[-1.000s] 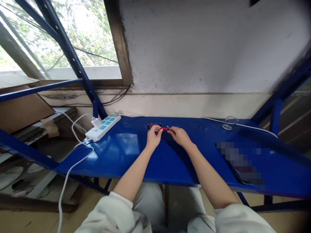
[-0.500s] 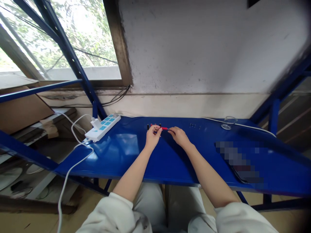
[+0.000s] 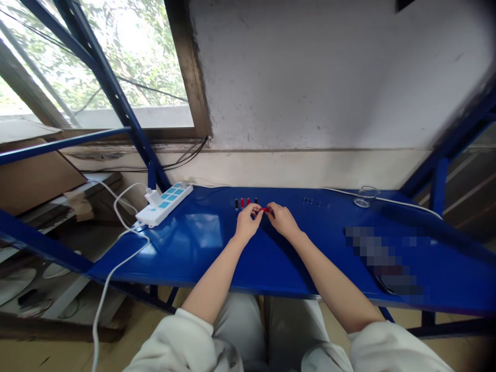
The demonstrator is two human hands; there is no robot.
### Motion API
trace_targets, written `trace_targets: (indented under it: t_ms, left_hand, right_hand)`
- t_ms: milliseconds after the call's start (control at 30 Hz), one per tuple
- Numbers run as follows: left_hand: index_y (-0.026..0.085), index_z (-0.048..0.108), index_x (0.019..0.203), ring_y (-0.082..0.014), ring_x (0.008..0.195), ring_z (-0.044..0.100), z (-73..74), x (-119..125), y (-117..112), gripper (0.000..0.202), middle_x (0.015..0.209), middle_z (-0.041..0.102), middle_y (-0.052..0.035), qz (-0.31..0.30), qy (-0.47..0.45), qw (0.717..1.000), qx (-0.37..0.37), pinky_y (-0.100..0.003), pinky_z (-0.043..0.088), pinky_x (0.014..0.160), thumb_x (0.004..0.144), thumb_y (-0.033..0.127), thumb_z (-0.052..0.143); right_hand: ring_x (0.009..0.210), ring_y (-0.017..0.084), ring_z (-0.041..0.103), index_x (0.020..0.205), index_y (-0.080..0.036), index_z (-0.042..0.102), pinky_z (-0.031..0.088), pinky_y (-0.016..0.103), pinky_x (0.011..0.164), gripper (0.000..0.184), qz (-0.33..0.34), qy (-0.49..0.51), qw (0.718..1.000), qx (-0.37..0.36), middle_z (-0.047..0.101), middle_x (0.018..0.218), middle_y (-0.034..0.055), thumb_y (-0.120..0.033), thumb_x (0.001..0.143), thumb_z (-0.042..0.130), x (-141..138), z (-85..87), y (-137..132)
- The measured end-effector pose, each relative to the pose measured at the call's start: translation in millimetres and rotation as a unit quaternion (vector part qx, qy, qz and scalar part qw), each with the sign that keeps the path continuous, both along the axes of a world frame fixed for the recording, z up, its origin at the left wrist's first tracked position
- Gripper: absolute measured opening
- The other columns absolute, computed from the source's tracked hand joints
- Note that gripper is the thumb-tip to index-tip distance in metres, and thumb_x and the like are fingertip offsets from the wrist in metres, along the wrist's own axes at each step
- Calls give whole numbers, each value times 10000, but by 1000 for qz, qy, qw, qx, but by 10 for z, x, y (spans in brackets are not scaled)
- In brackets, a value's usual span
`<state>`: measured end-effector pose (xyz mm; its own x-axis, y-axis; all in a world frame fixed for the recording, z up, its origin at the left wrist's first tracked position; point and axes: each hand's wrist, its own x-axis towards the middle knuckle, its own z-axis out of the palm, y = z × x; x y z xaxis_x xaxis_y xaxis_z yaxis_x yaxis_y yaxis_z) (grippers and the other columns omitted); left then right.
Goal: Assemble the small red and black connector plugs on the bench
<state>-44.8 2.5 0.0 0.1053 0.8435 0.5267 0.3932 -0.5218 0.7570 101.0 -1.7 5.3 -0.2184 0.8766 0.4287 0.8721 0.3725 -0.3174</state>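
My left hand (image 3: 248, 223) and my right hand (image 3: 284, 220) meet over the middle of the blue table. A slim red cylinder (image 3: 265, 209) is pinched between their fingertips, the left fingers on one end and the right on the other. Its exact kind is too small to tell. Just beyond my left hand, a black cylinder (image 3: 236, 204), two red ones (image 3: 242, 202) and another black one (image 3: 256, 200) stand in a short row. To the right of my right hand lie several tiny metallic pieces (image 3: 307, 200).
A white power strip (image 3: 166, 203) with a plug and cable occupies the table's left end. Toward the right are a clear glass dish (image 3: 365, 196) and a blurred dark flat object (image 3: 382, 261). A white cable (image 3: 406, 204) runs along the back edge, below the wall.
My hands have drawn closer together, the right one moving left, and less of the red cylinder shows between them. The standing row of cylinders is now more visible.
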Motion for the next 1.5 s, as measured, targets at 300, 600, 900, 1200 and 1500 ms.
trace_targets:
  t_ms: [300, 600, 900, 1200, 1500]
  left_hand:
    - [187, 593, 838, -153, 756, 560, -2, -63, -15, 159, 807, 617, -49, 59, 121, 990, 44, -294, 458, 733, 812, 212, 438]
    - [191, 578, 798, -155, 747, 551, 1, -72, -16, 154, 756, 596, -39, 60, 145, 987, 46, -282, 451, 708, 820, 208, 426]
    - [192, 581, 798, -149, 726, 546, -7, -63, -19, 150, 745, 600, -28, 57, 156, 985, 53, -265, 443, 673, 819, 243, 440]
    - [183, 581, 750, -131, 667, 541, 12, -50, -45, 215, 692, 596, -19, 10, 197, 978, 66, -231, 402, 609, 844, 267, 407]
    - [178, 569, 721, -117, 577, 515, 15, -77, -58, 245, 619, 565, -9, 18, 205, 977, 61, -217, 349, 544, 851, 283, 389]
  right_hand:
    - [700, 144, 561, 755, -173, 558, 382, 234, 611, 118, -63, 140, 987, -59, 621, 765, 44, -280, 774, 513, 33, -127, 357]
    - [695, 139, 576, 732, -175, 589, 371, 226, 585, 114, -94, 104, 981, -132, 639, 746, 34, -287, 740, 567, -109, -146, 585]
    - [795, 171, 574, 878, -183, 600, 380, 250, 613, 183, -120, 47, 980, -154, 629, 854, 52, -300, 746, 551, -143, -118, 561]
    - [801, 183, 579, 948, -161, 611, 396, 260, 643, 286, -107, 7, 980, -166, 614, 933, 102, -356, 749, 547, 74, -4, 85]
    - [644, 147, 565, 752, -198, 601, 367, 232, 569, 178, -74, 112, 988, -76, 628, 697, 28, -301, 789, 461, 220, -51, -50]
